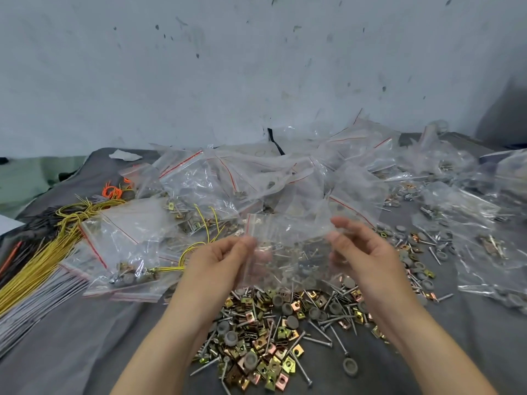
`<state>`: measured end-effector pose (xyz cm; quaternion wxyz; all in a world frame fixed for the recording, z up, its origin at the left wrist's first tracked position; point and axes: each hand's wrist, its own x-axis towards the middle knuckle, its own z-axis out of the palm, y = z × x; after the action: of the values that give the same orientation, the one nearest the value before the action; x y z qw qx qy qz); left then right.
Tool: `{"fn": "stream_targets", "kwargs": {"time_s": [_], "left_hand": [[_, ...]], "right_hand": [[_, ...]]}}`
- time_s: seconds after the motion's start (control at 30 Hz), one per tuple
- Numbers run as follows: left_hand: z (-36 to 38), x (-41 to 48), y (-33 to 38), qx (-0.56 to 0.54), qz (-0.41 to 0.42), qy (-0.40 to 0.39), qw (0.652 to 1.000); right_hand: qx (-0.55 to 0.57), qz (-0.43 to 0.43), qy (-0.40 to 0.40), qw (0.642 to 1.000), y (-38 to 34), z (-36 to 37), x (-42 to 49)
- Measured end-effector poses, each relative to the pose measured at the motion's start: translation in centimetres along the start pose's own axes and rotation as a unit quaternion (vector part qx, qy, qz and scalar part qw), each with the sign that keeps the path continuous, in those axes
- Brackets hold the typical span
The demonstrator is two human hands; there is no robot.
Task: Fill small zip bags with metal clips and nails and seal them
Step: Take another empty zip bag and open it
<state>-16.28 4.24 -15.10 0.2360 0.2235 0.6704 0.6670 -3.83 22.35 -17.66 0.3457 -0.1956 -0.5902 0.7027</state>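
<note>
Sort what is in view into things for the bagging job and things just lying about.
For the job: zip bag, pinched by left hand and right hand; pile of clips and nails; filled bags.
Lying about: yellow wires; orange wires; paper scrap.

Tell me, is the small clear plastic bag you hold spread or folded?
Spread: left hand and right hand pinch opposite edges of the bag, holding it flat.

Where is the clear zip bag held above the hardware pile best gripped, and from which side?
Pinch the zip bag at its two upper side edges, left hand from the left, right hand from the right, as now. It is limp clear film, so a two-sided pinch likely holds it spread flat and upright.
</note>
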Motion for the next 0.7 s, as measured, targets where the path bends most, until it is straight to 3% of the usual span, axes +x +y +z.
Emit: {"fn": "stream_targets", "kwargs": {"time_s": [0.1, 0.2, 0.3, 0.4, 0.53, 0.7], "left_hand": [[0.5, -0.1, -0.4, 0.026, -0.009, -0.038, 0.999], [1.4, 0.0, -0.7, 0.052, 0.018, -0.022, 0.998], [2.1, 0.3, -0.6, 0.055, 0.039, 0.017, 0.998], [2.7, 0.4, -0.7, 0.058, 0.058, 0.036, 0.996], [3.9, 0.4, -0.5, 0.034, 0.088, 0.026, 0.995], [4.3, 0.4, -0.5, -0.011, 0.093, -0.004, 0.996]], "right_hand": [[-0.017, -0.038, 0.048, 0.998, 0.0, -0.6, 0.4], [-0.105, -0.080, 0.090, 0.987, 0.0, -0.9, 0.3], [-0.285, -0.164, 0.159, 0.931, -0.5, -0.7, -0.9], [-0.284, -0.214, 0.072, 0.932, -1.3, 0.9, -2.6], [-0.299, -0.188, -0.065, 0.933, -0.6, 3.1, -3.9], [-0.233, -0.152, -0.080, 0.957, -0.3, 3.8, -3.6]]}}
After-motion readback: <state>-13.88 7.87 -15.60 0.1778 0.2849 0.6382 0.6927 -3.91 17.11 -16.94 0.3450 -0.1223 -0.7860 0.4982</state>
